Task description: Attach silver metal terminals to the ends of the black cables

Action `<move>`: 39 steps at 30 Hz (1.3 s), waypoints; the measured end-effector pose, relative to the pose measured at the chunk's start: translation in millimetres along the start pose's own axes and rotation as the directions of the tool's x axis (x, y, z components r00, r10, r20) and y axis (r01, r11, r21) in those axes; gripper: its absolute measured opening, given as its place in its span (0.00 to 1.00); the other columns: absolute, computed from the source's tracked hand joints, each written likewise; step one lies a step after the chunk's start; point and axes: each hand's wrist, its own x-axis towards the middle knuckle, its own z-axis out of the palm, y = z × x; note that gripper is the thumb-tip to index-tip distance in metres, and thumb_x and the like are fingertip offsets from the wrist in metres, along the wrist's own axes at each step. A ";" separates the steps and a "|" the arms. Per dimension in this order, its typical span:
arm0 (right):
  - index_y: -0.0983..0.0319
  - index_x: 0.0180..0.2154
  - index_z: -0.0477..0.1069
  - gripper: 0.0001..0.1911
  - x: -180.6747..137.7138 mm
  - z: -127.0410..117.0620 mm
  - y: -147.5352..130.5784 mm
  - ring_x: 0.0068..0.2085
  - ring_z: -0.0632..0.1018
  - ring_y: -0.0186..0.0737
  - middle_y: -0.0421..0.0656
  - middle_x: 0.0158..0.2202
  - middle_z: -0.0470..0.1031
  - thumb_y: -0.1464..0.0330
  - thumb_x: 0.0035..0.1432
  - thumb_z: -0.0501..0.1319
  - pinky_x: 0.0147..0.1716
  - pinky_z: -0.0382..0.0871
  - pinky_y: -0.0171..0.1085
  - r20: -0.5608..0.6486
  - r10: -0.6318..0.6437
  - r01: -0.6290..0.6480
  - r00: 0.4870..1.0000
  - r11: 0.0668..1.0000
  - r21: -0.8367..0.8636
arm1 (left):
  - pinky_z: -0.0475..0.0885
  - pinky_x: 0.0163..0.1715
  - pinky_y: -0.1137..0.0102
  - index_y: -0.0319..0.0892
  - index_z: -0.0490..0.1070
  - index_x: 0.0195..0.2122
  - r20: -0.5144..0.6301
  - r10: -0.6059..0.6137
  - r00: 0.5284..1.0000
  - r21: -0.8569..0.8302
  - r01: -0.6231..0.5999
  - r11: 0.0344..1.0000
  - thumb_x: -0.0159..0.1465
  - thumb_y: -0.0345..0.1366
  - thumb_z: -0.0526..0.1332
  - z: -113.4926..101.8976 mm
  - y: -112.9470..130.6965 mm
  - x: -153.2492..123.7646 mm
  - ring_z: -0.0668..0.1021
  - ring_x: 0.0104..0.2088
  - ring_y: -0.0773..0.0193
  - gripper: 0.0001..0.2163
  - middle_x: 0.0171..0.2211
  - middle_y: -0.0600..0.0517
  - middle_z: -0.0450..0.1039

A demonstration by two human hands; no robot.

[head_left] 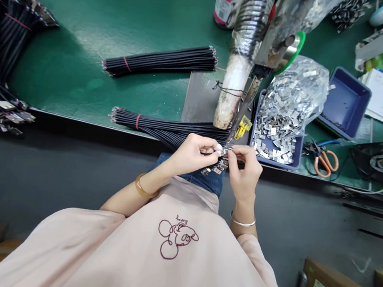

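Note:
Close together at the bench edge, both my hands pinch at a small silvery piece. My left hand (200,153) is closed, thumb against forefinger, on what looks like the connector end of a cable. My right hand (245,167) pinches a small metal connector shell (226,150) from the other side. Under my left hand runs a bundle of black cables (166,126), tied with a red band. Several metal connectors (217,167) hang just below my fingers at the bundle's right end. A metal arm with a wrapped, pale nozzle (230,92) comes down right above my hands.
Right of the nozzle, a blue tray (296,161) holds loose metal shells and a plastic bag (298,86). Beyond lie orange-handled pliers (326,163) and another blue tray (350,99). Another cable bundle (162,61) lies behind; connector-ended cables (2,43) fill the left edge.

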 end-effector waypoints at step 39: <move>0.59 0.35 0.73 0.03 3.1 9.2 -1.0 0.42 0.85 0.41 0.45 0.47 0.83 0.71 0.64 0.63 0.41 0.82 0.41 -0.160 -0.086 0.078 0.983 0.995 -0.058 | 0.50 0.23 0.74 0.40 0.65 0.24 -0.214 -0.094 0.972 -0.004 0.095 0.995 0.58 0.32 0.59 17.5 -2.1 12.3 0.54 0.22 0.73 0.07 0.19 0.59 0.50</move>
